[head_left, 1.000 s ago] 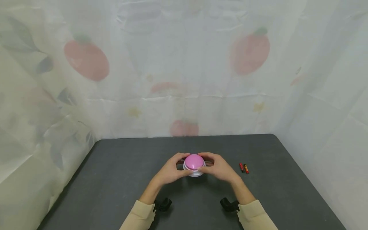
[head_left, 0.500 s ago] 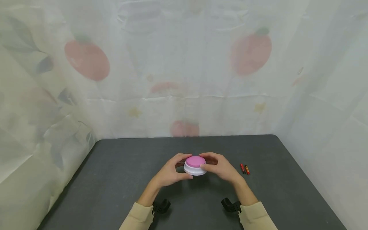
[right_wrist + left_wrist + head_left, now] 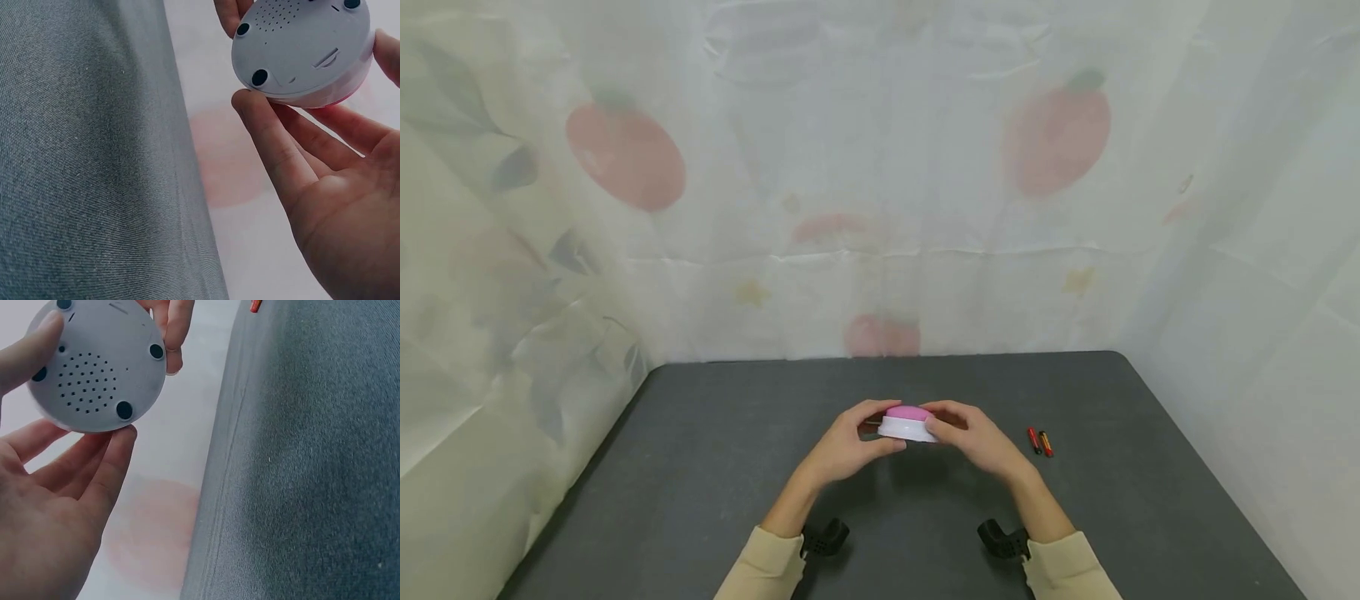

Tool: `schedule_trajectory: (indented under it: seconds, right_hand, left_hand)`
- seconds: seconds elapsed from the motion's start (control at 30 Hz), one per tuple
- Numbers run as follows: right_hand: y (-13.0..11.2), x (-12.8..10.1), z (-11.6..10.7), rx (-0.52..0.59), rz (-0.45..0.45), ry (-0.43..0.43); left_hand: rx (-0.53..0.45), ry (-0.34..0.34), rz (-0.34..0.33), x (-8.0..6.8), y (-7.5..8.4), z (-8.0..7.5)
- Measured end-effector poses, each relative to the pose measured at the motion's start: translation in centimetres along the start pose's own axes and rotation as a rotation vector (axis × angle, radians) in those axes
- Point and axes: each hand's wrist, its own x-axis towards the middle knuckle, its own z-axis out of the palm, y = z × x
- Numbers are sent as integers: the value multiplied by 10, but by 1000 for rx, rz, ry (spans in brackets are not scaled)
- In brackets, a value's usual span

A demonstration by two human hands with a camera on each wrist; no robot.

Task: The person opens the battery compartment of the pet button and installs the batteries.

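Both hands hold a round white push button [image 3: 907,428] with a pink domed top, lifted over the dark table. My left hand [image 3: 848,443] grips its left side, thumb at the near edge and fingers behind. On the other side my right hand [image 3: 968,433] pinches it, the thumb against the white rim. The underside of the push button [image 3: 94,369] faces the left wrist camera, with dark round feet and a patch of speaker holes; the left thumb presses on it. In the right wrist view, a small latch slot shows on the underside of the push button [image 3: 306,50].
Two small red and black batteries [image 3: 1040,442] lie side by side on the table [image 3: 737,467], right of the hands. A white curtain [image 3: 880,167] with fruit prints hangs behind the table and along both sides. Black wrist mounts [image 3: 825,537] sit at each sleeve cuff.
The push button has tilted: its pink top faced the head camera before, and now its white side shows more. The right thumb has shifted from the pink top's edge to the white rim.
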Motion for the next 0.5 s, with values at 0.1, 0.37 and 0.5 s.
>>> schedule_trajectory:
  seconds: [0.1,0.37,0.5]
  right_hand:
    - [-1,0,0,28,-20,-23]
    - [-7,-1,0,38,-38,-31]
    - [-8,-1,0,-11,-52,-12]
  left_hand:
    - [-15,18,-20,1,1,1]
    - [-39,59,-68,1,4,-1]
    - [-23,71,-70,1,4,-1]
